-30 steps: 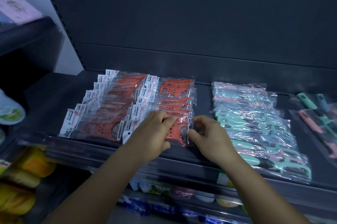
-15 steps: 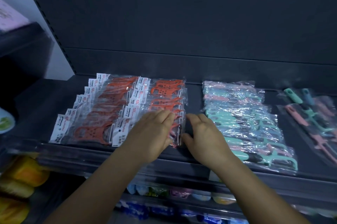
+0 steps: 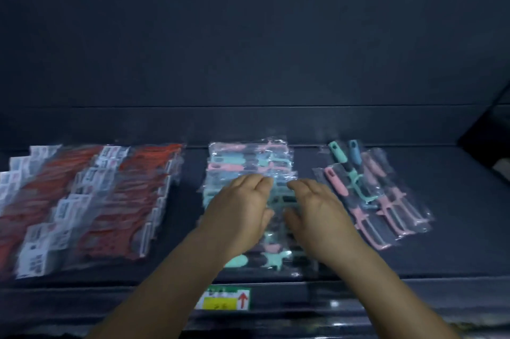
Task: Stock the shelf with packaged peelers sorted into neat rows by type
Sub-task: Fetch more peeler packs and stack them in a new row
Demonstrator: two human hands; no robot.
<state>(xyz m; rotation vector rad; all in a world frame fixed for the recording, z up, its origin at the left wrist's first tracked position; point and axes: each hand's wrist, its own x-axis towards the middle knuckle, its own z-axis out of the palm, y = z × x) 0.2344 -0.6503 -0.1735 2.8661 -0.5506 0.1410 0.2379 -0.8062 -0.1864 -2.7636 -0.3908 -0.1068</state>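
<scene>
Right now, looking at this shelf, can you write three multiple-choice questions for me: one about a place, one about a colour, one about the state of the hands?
1. Where do both hands rest?
A. on the orange packs
B. on the middle stack of mint and pink peelers in clear bags
C. on the price label

2. What colour are the carded peelers at the left end of the shelf?
A. orange-red
B. blue
C. yellow

3. How are the hands?
A. fists
B. flat, fingers straight
C. lifting a pack

Answers:
1 B: the left hand and right hand lie on the middle stack.
2 A: the carded peelers are orange-red.
3 B: the fingers lie straight on the bags.
</scene>
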